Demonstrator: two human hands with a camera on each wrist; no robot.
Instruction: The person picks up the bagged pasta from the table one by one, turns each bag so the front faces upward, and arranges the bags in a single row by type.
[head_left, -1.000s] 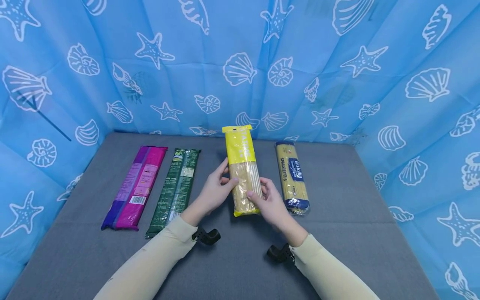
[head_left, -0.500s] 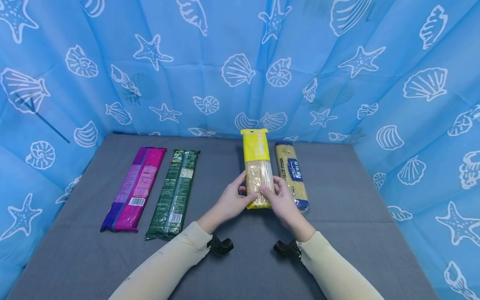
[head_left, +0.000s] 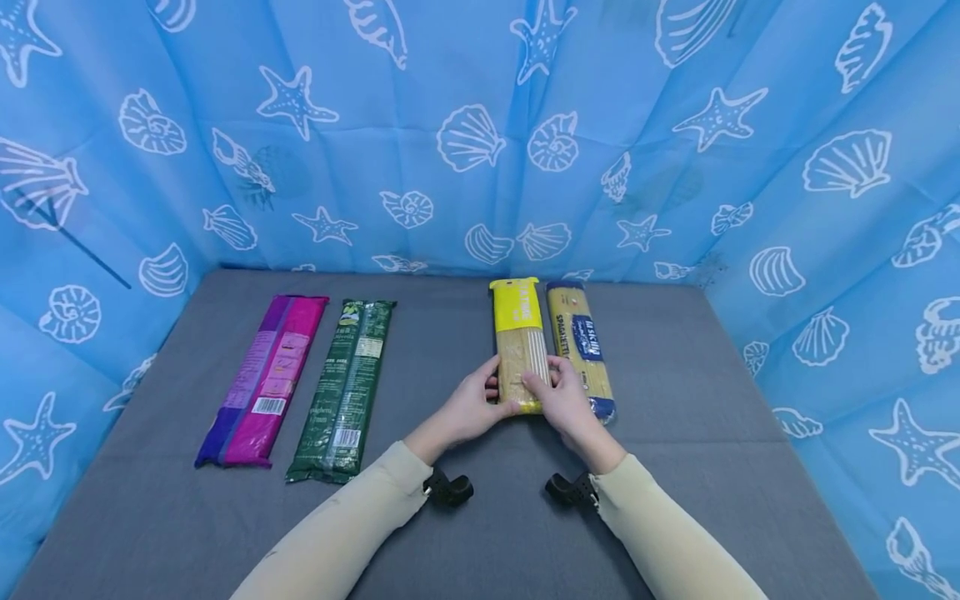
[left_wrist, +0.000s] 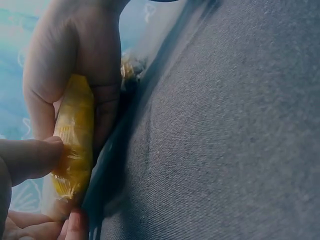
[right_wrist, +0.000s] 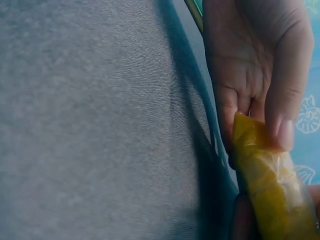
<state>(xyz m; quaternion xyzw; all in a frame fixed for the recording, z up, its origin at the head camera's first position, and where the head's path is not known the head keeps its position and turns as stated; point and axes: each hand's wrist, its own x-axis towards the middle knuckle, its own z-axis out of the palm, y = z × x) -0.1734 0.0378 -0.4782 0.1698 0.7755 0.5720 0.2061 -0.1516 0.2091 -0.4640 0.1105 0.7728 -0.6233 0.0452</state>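
Both hands hold a clear-and-yellow packet of spaghetti (head_left: 519,342) near its lower end. My left hand (head_left: 472,406) grips its left edge, thumb on the upper face and fingers curled around the side. On the other edge, my right hand (head_left: 567,404) pinches it with the thumb on top. The packet's yellow end (left_wrist: 75,130) shows edge-on in the left wrist view, and its crinkled wrapper (right_wrist: 267,180) in the right wrist view. Just right of it lies a blue-banded spaghetti packet (head_left: 581,342), partly behind my right hand. Whether the held packet touches the cloth, I cannot tell.
To the left, a green spaghetti packet (head_left: 345,387) and a pink-and-purple packet (head_left: 266,379) lie side by side. All rest on a grey cloth-covered table (head_left: 495,533). A blue curtain (head_left: 420,167) with shell prints hangs behind and along the sides.
Both hands have carried the yellow packet to the right, beside the blue-banded one, and then lowered it towards the table. The other packets have stayed in place.
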